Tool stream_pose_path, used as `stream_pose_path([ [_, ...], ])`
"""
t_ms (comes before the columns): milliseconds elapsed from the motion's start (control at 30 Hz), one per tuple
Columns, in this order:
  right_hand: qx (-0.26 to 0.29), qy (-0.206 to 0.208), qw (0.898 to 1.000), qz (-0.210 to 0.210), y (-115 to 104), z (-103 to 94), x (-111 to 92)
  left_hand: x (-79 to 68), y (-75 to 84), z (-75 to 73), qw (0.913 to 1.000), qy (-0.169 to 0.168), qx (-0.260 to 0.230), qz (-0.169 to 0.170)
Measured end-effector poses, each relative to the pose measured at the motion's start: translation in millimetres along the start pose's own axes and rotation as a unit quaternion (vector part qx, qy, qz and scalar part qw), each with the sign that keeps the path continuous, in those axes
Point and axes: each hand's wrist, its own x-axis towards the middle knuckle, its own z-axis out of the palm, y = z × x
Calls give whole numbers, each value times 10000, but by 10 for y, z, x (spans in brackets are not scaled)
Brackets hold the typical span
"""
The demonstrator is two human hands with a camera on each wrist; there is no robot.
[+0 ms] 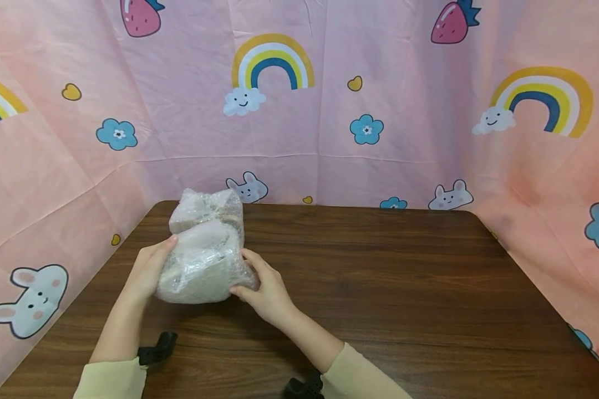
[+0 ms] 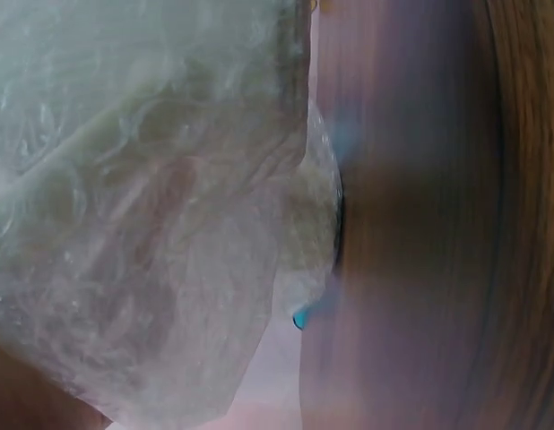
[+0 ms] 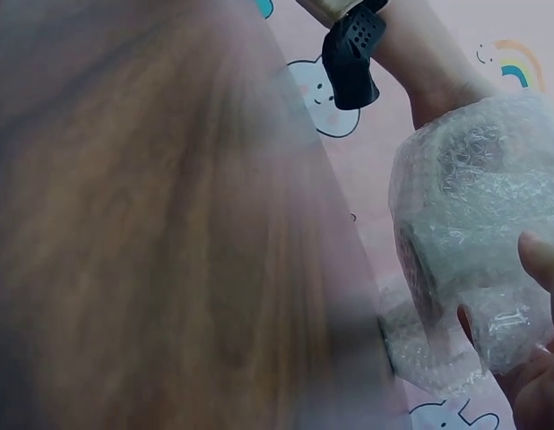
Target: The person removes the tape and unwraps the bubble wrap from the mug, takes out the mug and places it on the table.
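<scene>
just in front of the rear wrapped bundle (image 1: 208, 205), which sits on the counter (image 1: 404, 288), a bubble-wrapped package (image 1: 199, 274) is held from both sides: left hand (image 1: 151, 267) grasping one, right hand (image 1: 269, 292) gripping the other between thumb and fingers.

The place looks like a makeshift booth, closed off by a pink cloth backdrop (image 1: 404, 122) that hangs behind and on both sides of a dark wood-grain counter (image 1: 379, 277). The cloth has visible fold creases and a childlike print of rainbows (image 1: 273, 49), strawberries (image 1: 141, 19), blue flowers (image 1: 366, 129) and rabbits (image 1: 32, 302). Because it hides the room beyond, I cannot tell whether this is a home, an office or a studio.
</scene>
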Motion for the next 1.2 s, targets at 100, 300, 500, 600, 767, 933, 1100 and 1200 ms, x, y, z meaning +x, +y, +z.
stream_pose_path([
  [100,148,24,9999,79,8,-44,-2,-1,45,49,10000,64,32,69],
  [300,450,55,9989,111,32,-150,-24,2,139,168,9999,14,-71,105],
  [500,439,112,9988,202,-220,-342,-80,19,225,295,9997,88,-131,168],
  [600,358,127,9991,177,-334,-432,-102,37,256,343,9997,97,-156,180],
  [767,305,170,9991,231,-369,-528,-116,61,314,416,9995,123,-158,244],
  [933,325,208,9989,282,-344,-605,-129,79,389,496,9993,168,-147,290],
  [1100,328,302,9985,304,-325,-691,-139,103,452,599,9987,295,-166,381],
  [1200,327,338,9984,302,-319,-747,-149,112,483,661,9982,311,-184,471],
])
